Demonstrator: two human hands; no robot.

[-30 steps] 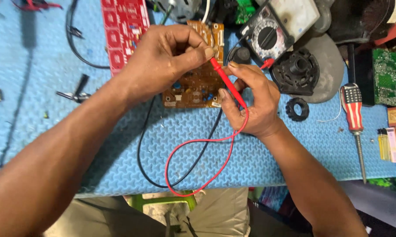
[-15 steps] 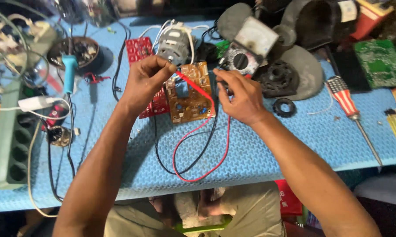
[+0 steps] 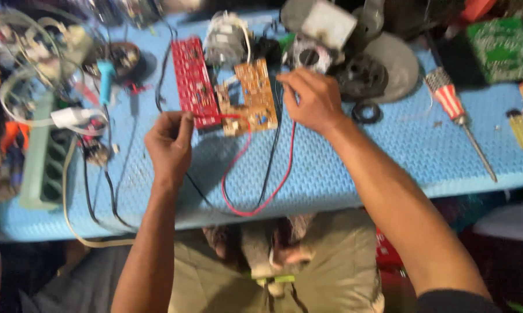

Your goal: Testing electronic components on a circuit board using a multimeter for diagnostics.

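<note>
A tan circuit board [image 3: 254, 97] lies on the blue mat [image 3: 354, 156], with a red circuit board [image 3: 195, 81] just left of it. My left hand [image 3: 170, 142] is closed around a red test probe whose lead [image 3: 238, 168] loops down to the mat's front edge. My right hand [image 3: 310, 98] rests at the tan board's right edge, fingers curled around a black test probe; its black lead [image 3: 271, 156] runs down beside the red one.
A red-and-white-handled screwdriver [image 3: 455, 116] lies right. Motor parts, a grey disc [image 3: 389, 66] and a black ring [image 3: 365, 113] sit behind my right hand. A green board [image 3: 502, 49] is far right. A blue-handled soldering iron [image 3: 105, 81], green power strip [image 3: 44, 162] and tangled wires crowd the left.
My left hand has pulled back off the tan board toward me and left, carrying the red probe. My right hand stays at the board's right edge. The view shifted.
</note>
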